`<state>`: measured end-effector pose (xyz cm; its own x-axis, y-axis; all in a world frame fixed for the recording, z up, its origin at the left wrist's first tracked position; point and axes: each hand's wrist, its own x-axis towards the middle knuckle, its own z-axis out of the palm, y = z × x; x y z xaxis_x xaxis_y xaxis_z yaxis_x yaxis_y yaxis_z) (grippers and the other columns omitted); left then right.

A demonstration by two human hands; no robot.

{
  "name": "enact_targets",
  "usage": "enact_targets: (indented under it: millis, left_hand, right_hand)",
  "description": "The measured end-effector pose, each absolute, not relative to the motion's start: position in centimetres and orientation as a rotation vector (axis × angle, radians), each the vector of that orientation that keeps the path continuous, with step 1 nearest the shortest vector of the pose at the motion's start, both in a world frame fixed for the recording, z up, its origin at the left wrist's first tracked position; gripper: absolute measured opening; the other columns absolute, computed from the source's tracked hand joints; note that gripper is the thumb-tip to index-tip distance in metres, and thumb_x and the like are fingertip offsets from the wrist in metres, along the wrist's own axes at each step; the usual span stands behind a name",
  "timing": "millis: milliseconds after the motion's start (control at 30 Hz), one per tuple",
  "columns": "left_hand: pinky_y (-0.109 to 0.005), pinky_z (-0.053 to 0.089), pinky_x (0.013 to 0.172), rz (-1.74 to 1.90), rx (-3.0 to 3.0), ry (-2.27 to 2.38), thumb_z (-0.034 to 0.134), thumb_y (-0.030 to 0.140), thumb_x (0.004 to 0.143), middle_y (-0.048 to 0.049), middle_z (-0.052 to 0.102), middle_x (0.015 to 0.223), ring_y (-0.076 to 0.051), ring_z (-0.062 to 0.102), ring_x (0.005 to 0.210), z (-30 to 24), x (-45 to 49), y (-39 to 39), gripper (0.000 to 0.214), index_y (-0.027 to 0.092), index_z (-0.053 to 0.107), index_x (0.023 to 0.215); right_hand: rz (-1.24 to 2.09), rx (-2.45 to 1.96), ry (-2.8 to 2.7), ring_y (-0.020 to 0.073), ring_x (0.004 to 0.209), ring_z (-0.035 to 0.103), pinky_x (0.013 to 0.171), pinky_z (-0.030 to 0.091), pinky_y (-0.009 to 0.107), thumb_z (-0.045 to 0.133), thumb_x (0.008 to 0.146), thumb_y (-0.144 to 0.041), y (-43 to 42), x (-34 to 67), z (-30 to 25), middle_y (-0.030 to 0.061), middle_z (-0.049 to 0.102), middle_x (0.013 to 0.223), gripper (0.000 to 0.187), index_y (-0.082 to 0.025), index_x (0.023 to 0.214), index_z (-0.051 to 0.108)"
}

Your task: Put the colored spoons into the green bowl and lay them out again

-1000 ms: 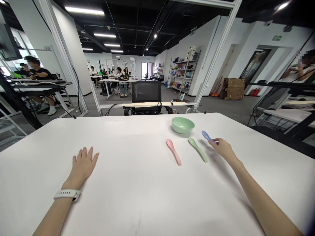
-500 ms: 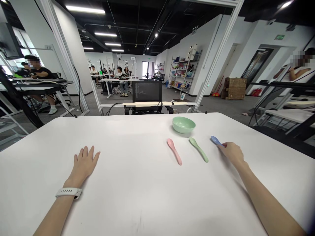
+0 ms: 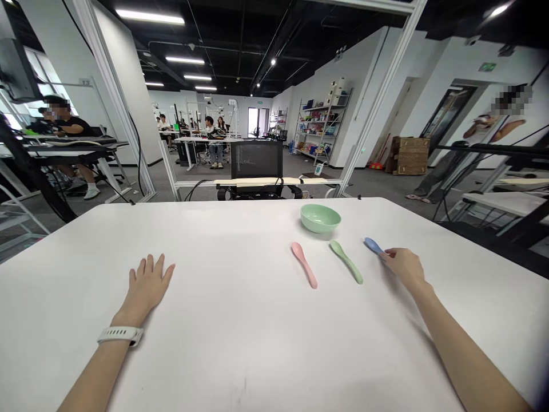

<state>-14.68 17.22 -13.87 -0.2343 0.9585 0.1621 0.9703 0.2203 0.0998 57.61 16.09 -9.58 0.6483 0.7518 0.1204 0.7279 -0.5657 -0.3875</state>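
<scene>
My right hand [image 3: 403, 265] lies low over the white table [image 3: 240, 320], fingers closed on the handle of a blue spoon [image 3: 373, 245] whose bowl points away from me. To its left lie a green spoon [image 3: 345, 261] and a pink spoon [image 3: 303, 264], roughly parallel. A mint green bowl [image 3: 320, 217] stands behind them near the far edge. My left hand [image 3: 147, 285] rests flat on the table at the left, fingers stretched out, holding nothing; a white watch is on that wrist.
A black office chair [image 3: 256, 160] stands past the table's far edge. People sit at desks at the far left and in the background. A person stands at the right. Shelves and a wooden crate are at the back right.
My right hand has carried the blue spoon rightwards and down to the table, away from the bowl. The left hand has not moved.
</scene>
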Motion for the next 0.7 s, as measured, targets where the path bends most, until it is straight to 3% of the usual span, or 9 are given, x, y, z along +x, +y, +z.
enact_targets:
  millis: [467, 700]
  left_hand:
    - [-0.071, 0.037, 0.139, -0.288, -1.889, -2.389, 0.023, 0.049, 0.110, -0.0322, 0.044, 0.187, -0.048, 0.042, 0.176, -13.68, -14.42, 17.11, 0.087, 0.002, 0.047, 0.178]
    - [-0.074, 0.038, 0.138, -0.306, -1.889, -2.375, 0.024, 0.049, 0.109, -0.0322, 0.047, 0.185, -0.049, 0.044, 0.175, -14.06, -14.67, 17.33, 0.086, 0.003, 0.050, 0.177]
  right_hand:
    - [0.054, -2.439, -1.187, 0.0395, 0.118, 0.081, 0.093, 0.059, 0.042, 0.056, 0.100, -0.031, 16.08, 58.24, -10.09, 0.0239, 0.088, 0.128, 0.046, -0.009, 0.121, 0.091]
    - [0.047, -2.431, -1.181, 0.0406, 0.118, 0.080, 0.093, 0.058, 0.043, 0.055, 0.102, -0.029, 16.12, 58.30, -10.37, 0.0268, 0.087, 0.128, 0.048, -0.006, 0.124, 0.091]
